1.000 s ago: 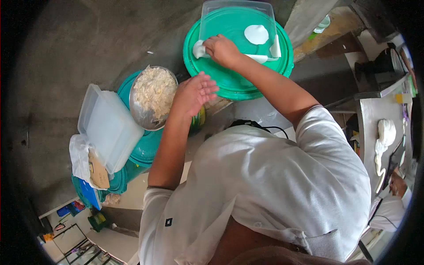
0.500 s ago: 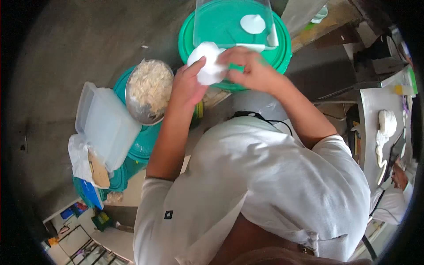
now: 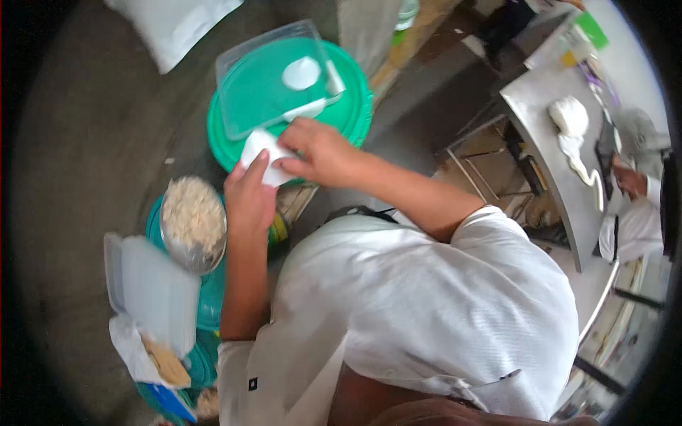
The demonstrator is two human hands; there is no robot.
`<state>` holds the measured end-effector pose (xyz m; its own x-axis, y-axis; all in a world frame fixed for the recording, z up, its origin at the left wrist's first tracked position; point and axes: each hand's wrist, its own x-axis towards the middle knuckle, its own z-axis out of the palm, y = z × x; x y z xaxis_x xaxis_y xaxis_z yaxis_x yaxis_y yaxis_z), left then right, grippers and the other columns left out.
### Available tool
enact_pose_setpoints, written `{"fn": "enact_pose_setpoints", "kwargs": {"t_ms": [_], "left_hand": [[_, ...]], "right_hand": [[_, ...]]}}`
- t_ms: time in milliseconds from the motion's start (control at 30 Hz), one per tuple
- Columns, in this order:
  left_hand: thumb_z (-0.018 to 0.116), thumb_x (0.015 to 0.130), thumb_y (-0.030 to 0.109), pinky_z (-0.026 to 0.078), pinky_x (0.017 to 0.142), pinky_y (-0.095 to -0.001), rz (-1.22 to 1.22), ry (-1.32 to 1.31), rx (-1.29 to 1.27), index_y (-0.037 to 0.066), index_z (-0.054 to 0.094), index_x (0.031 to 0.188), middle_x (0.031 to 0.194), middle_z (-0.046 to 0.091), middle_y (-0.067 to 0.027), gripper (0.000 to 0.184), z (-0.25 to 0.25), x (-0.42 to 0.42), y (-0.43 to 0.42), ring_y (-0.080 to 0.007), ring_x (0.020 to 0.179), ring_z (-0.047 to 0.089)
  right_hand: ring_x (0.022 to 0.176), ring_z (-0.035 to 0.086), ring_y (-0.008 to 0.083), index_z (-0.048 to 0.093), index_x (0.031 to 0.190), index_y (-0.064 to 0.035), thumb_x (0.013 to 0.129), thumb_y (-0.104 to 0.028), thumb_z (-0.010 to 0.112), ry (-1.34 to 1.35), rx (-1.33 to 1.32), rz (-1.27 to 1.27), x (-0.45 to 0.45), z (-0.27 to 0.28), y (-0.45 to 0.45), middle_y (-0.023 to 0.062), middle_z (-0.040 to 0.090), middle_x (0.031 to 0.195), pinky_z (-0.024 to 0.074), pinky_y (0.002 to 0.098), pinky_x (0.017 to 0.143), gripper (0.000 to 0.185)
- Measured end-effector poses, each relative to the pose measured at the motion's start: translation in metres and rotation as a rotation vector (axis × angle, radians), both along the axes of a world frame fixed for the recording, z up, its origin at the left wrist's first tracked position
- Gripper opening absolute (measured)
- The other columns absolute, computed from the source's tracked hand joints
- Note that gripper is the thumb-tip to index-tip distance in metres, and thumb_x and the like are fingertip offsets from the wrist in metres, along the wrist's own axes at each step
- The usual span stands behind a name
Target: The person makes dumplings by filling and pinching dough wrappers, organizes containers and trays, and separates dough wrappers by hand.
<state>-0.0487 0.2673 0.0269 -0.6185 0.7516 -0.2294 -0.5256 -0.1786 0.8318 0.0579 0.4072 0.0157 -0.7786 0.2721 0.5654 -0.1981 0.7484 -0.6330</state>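
Observation:
A thin white round sheet [image 3: 257,153] is pinched in my left hand [image 3: 250,192], thumb on its face. My right hand [image 3: 316,150] curls at its right edge, thumb and fingertips closed on it. Whether it is paper or dough I cannot tell. Just beyond my hands, a clear plastic lid [image 3: 245,85] lies on a big green round lid [image 3: 357,117]. Another white round piece [image 3: 301,73] with a small peak and a white folded piece [image 3: 305,110] rest on the clear lid.
To my left stands a metal bowl [image 3: 199,261] of pale shredded food [image 3: 193,211], beside a translucent plastic container [image 3: 160,284]. On the right, a metal table [image 3: 529,96] holds white dough [image 3: 570,117]; another person's hand [image 3: 629,179] works there. A white sack [image 3: 177,25] lies far left.
My view has shifted, so the green lid and bowl appear further left and the bowl lower. The sheet, earlier facing up nearly flat, now looks tilted or bent, with my right fingers on its edge.

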Motion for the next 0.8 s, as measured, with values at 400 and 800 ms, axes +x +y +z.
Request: {"fn": "enact_pose_setpoints", "kwargs": {"t_ms": [400, 800], "left_hand": [[0.059, 0.091, 0.006, 0.051, 0.076, -0.0321, -0.205, 0.028, 0.016, -0.005, 0.061, 0.111, 0.1, 0.066, -0.0112, 0.022, 0.016, 0.002, -0.025, -0.0182, 0.086, 0.064], [0.059, 0.091, 0.007, 0.052, 0.075, -0.0331, -0.324, 0.049, -0.052, -0.003, 0.062, 0.11, 0.101, 0.066, -0.0097, 0.021, -0.005, -0.017, -0.072, -0.0177, 0.087, 0.065]], "right_hand": [[0.077, 0.058, 0.0282, 0.061, 0.087, -0.0006, 0.082, -0.019, 0.068, -0.165, -0.138, -0.123, 0.026, 0.021, -0.043, 0.0125, 0.058, 0.083, 0.0494, 0.0356, 0.06, 0.021], [0.077, 0.058, 0.0342, 0.06, 0.085, 0.0003, 0.086, -0.015, 0.062, -0.152, -0.041, -0.199, 0.023, 0.018, -0.101, 0.0169, 0.057, 0.08, 0.0473, 0.0411, 0.067, 0.016]]}}
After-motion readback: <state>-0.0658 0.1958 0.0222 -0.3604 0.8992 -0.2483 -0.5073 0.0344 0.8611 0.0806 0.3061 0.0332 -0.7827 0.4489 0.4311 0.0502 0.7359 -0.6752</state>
